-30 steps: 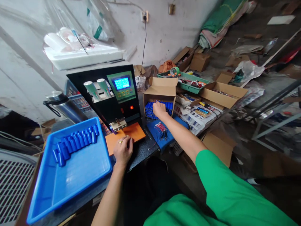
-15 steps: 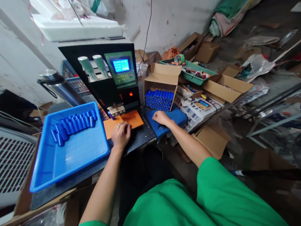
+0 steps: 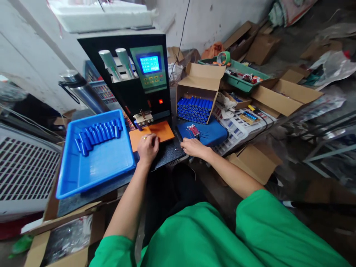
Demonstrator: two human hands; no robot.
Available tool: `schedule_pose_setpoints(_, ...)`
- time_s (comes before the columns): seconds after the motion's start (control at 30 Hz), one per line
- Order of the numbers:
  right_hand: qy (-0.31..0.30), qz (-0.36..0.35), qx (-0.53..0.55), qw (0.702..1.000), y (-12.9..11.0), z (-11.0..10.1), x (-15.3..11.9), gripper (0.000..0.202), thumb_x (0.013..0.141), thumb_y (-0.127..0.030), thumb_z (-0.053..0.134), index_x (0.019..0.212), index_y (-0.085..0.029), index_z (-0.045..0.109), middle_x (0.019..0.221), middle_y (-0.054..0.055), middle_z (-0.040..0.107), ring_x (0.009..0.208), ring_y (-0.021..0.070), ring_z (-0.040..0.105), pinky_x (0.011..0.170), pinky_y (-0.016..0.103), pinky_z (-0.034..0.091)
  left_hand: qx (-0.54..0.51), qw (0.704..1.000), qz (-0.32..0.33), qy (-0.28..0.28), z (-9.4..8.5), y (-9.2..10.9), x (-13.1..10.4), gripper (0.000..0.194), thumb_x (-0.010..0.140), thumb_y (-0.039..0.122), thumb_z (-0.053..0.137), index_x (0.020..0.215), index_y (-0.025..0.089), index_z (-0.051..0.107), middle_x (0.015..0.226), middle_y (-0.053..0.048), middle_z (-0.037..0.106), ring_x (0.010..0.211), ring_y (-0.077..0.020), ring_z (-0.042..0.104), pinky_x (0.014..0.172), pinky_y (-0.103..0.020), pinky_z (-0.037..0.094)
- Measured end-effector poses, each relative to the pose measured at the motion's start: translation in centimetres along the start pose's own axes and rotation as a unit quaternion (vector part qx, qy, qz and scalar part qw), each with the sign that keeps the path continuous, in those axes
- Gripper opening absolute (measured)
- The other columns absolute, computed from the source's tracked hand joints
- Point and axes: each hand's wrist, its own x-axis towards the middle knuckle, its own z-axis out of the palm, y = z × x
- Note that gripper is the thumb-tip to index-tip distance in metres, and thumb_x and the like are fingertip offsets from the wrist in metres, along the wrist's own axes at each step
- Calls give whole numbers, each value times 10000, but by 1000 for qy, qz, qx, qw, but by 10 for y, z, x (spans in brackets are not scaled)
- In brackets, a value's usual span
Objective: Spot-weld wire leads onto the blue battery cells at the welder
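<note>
My left hand (image 3: 148, 148) is closed at the front edge of the orange plate (image 3: 164, 131), below the black machine (image 3: 155, 102) with its lit screen; what its curled fingers hold, if anything, is hidden. My right hand (image 3: 194, 147) is in a pinch at the near edge of the blue pad (image 3: 215, 132), and anything between its fingertips is too small to make out. Just beyond it lies a bunch of small red and white wires (image 3: 193, 130). Blue cylinders (image 3: 194, 107) fill an open cardboard box (image 3: 204, 79) behind the pad.
At the left, a blue tray (image 3: 102, 167) carries several blue cylinders (image 3: 96, 134). A steel flask (image 3: 89, 94) stands behind it. A green tray (image 3: 239, 76) and another cardboard box (image 3: 286, 97) are at the back right.
My right hand has drawn back toward me from over the blue pad, uncovering the red and white wires. My left hand stays by the orange plate. The camera view has shifted.
</note>
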Motion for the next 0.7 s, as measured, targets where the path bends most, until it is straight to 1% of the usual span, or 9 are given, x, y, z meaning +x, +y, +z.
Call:
schedule_pose_setpoints(0.1, 26, -11, 45, 999, 3, 3, 4, 229, 895, -134, 522, 978, -180, 730, 1051, 103, 671, 877, 217, 653, 734, 297, 433, -7, 1000, -9, -10, -2, 3, 0, 173, 938, 335, 543, 973, 200, 646, 957, -111, 696, 911, -242, 637, 836, -371, 478)
schedule_pose_setpoints(0.17, 76, -2, 149, 986, 6, 3, 7, 163, 851, -144, 570, 889, -172, 727, 972, 81, 678, 837, 193, 637, 742, 289, 439, -12, 1000, -15, -14, -4, 4, 1, 173, 933, 338, 549, 967, 199, 646, 943, -107, 692, 904, -240, 635, 834, -369, 479)
schedule_pose_setpoints(0.2, 109, 11, 229, 967, 6, 3, 8, 123, 826, -157, 598, 845, -168, 718, 915, 65, 677, 802, 176, 623, 736, 282, 442, -16, 1000, -19, -16, -6, 5, 2, 175, 929, 342, 553, 961, 197, 647, 933, -105, 691, 899, -238, 633, 834, -368, 480)
schedule_pose_setpoints(0.27, 171, 47, 417, 891, 5, 3, 12, 64, 779, -210, 647, 784, -165, 693, 774, 23, 642, 693, 139, 572, 661, 257, 431, -33, 999, -31, -23, -9, 5, 4, 183, 918, 353, 568, 943, 194, 654, 914, -98, 688, 889, -232, 633, 832, -365, 485)
schedule_pose_setpoints(0.4, 207, 107, 726, 646, -7, 1, 18, 210, 675, -338, 745, 755, -179, 634, 597, -54, 473, 509, 78, 381, 450, 199, 229, -149, 984, -90, -30, -17, 14, 1, 230, 895, 389, 595, 944, 185, 688, 899, -79, 706, 845, -206, 654, 812, -350, 516)
schedule_pose_setpoints(0.47, 198, 112, 801, 554, -16, 2, 19, 262, 612, -322, 785, 756, -181, 617, 596, -65, 447, 494, 62, 344, 425, 188, 168, -234, 961, -143, -20, -20, 25, -5, 276, 888, 424, 615, 979, 180, 705, 947, -78, 728, 857, -198, 675, 830, -347, 534)
schedule_pose_setpoints(0.5, 192, 110, 822, 524, -22, 2, 19, 275, 593, -302, 796, 760, -180, 614, 606, -63, 453, 495, 57, 345, 418, 183, 163, -274, 946, -171, -15, -21, 32, -9, 300, 877, 444, 634, 992, 178, 713, 972, -80, 736, 877, -198, 684, 848, -350, 541)
schedule_pose_setpoints(0.57, 180, 103, 848, 488, -32, 5, 19, 282, 584, -273, 802, 771, -178, 614, 633, -56, 475, 497, 50, 352, 408, 173, 168, -336, 916, -216, -22, -21, 48, -18, 334, 842, 474, 682, 982, 174, 729, 963, -82, 750, 889, -204, 697, 867, -356, 549)
schedule_pose_setpoints(0.7, 163, 83, 866, 466, -52, 10, 21, 276, 602, -258, 810, 784, -177, 620, 645, -57, 481, 490, 37, 345, 390, 155, 184, -396, 876, -267, -73, -21, 71, -30, 355, 776, 482, 746, 934, 164, 752, 887, -86, 760, 794, -195, 690, 795, -341, 552)
